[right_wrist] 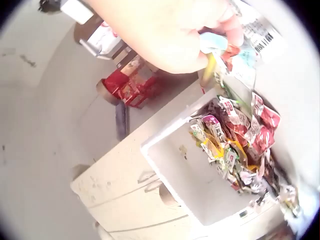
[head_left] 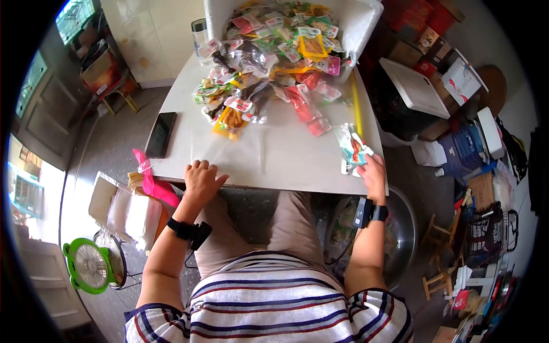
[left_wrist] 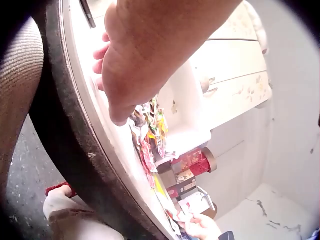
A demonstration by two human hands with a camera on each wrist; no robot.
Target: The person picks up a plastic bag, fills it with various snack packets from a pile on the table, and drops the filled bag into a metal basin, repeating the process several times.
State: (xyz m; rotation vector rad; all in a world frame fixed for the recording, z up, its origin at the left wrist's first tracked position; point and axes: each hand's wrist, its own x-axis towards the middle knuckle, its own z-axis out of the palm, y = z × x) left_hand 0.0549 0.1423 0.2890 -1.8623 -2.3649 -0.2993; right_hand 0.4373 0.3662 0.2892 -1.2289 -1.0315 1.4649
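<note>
A person in a striped shirt sits at a pale table [head_left: 300, 166], the right hand [head_left: 374, 176] pinching a blue-and-white packet [head_left: 350, 146] between thumb and fingers near the table's right front corner. The left hand [head_left: 201, 182] rests near the front edge, fingers relaxed and a little apart, holding nothing.

At the far end stands a white foam box [head_left: 365, 28], its mouth toward the person, holding a heap of small sealed packets — green, yellow, red and clear wrappers among them. The heap [head_left: 243, 103] spills out of the box and across the tabletop, with several red packets lying at its right front side. The held packet is apart from this heap, just beside the near end of a yellow strip [head_left: 357, 106] running along the table's right side.

A clear jar [head_left: 200, 39] with a dark lid stands beside the box; its contents are too small to tell. A black phone [head_left: 162, 135] lies by the left edge. Below, at right, a metal basin [head_left: 410, 228] contains what look like more packets, partly hidden by the right forearm. On the left, below table level — a carton [head_left: 100, 197] filled with clear plastic bags [head_left: 136, 214], with a pink item [head_left: 154, 184] beside it.
</note>
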